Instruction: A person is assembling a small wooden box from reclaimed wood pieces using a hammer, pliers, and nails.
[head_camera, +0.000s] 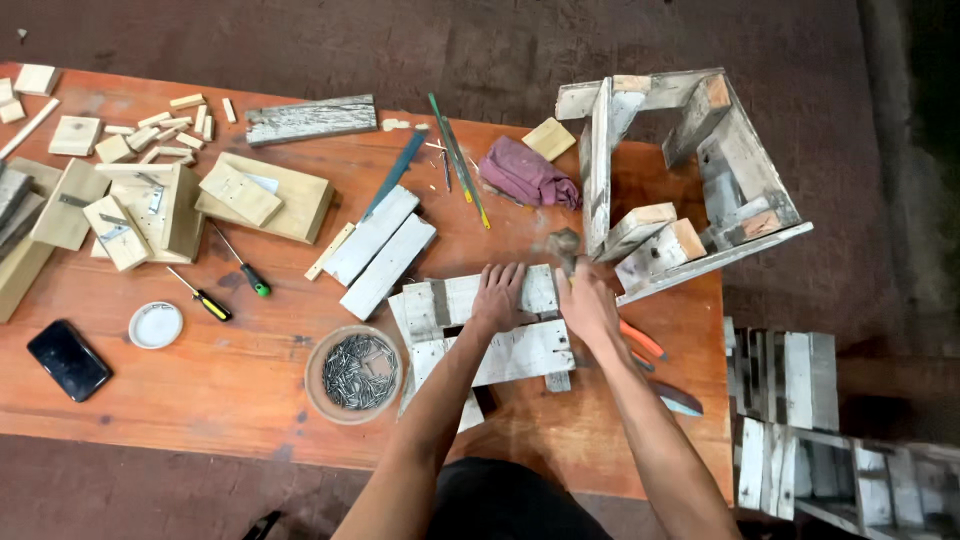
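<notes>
Whitewashed slat panel (490, 335), weathered, flat on table (200, 390).

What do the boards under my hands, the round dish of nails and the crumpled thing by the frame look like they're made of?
The boards look like rough wood with worn whitish paint; grain and bare patches show. The dish seems translucent plastic, though its look leaves that open; the nails look like dull grey metal. The crumpled thing looks like soft purplish cloth, folded and wrinkled.

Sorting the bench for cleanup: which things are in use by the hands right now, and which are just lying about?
In use: left hand pressing whitewashed slat panel; right hand gripping hammer; bowl of nails.

Lying about: phone, screwdrivers, purple rag, small wood blocks, white lid.
</notes>
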